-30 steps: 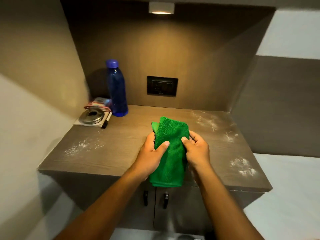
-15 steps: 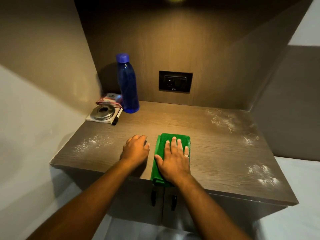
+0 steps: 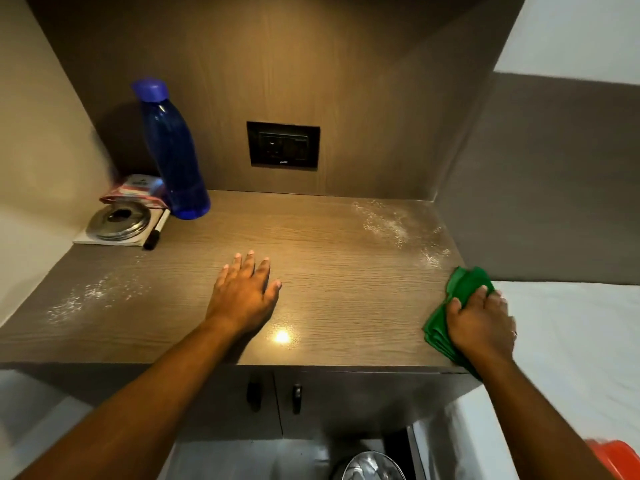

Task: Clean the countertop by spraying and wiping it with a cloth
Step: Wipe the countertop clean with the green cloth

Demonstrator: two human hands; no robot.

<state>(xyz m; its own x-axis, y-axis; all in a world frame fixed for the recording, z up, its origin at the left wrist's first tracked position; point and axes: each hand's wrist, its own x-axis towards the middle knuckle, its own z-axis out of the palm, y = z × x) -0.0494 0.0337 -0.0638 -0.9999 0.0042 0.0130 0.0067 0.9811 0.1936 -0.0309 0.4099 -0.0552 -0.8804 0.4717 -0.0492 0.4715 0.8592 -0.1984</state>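
A folded green cloth lies at the right edge of the brown wood-grain countertop. My right hand presses down on it, fingers curled over the cloth. Flat on the middle of the countertop rests my left hand, fingers spread and holding nothing. White powder is scattered at the back right of the top, and a second powder patch lies at the front left. No spray bottle is in view.
A tall blue bottle stands at the back left beside a steel lid on white paper, a black marker and a small packet. A black wall socket is behind. Cabinet doors with handles are below.
My right hand slid the green cloth from the front middle to the right edge of the countertop. The powder at the front right is gone. My left hand moved forward and opened flat.
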